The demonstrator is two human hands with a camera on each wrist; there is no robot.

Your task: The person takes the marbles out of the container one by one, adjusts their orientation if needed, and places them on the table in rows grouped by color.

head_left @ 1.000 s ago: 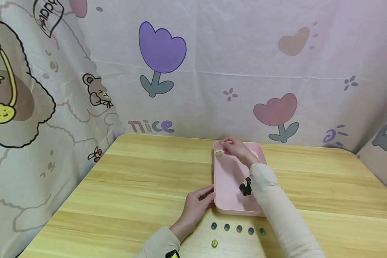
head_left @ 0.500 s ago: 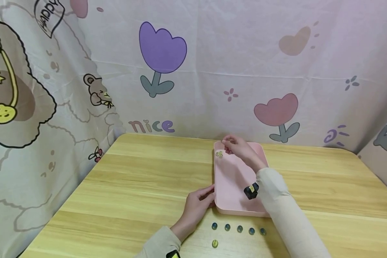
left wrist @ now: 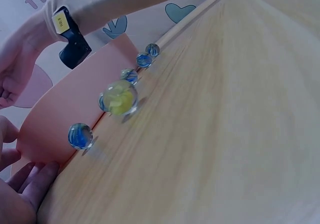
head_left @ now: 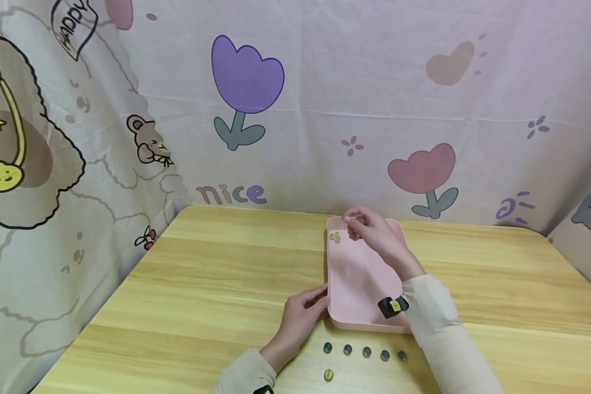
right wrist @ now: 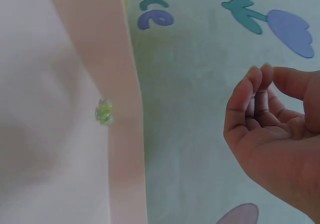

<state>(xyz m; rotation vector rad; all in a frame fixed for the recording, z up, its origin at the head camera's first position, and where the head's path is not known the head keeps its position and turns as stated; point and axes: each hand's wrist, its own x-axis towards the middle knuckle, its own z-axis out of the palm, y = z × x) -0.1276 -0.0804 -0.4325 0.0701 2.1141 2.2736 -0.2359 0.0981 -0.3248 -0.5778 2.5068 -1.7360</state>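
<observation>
A pink rectangular tray (head_left: pixel 345 306) lies on the wooden table. My left hand (head_left: pixel 299 317) rests its fingertips against the tray's left wall near the front corner. Over the tray's far end is my right hand (head_left: pixel 374 232), with thumb and fingertips brought together; the right wrist view shows nothing between them. A small cluster of clear yellow-green marbles (head_left: pixel 335 237) sits in the tray's far left corner. In front of the tray runs a row of several blue marbles (head_left: pixel 366 352). One yellow marble (head_left: pixel 329 375) lies nearer me, below the row's left end.
The wooden table (head_left: pixel 202 284) extends to both sides of the tray. A printed cloth (head_left: pixel 325 71) hangs behind it and along the left side. My right sleeve (head_left: pixel 448 334) passes over the tray's front right corner.
My right hand has drawn back slightly to the right, away from the marbles in the tray's corner. My left hand, the tray and the marbles on the table have stayed put.
</observation>
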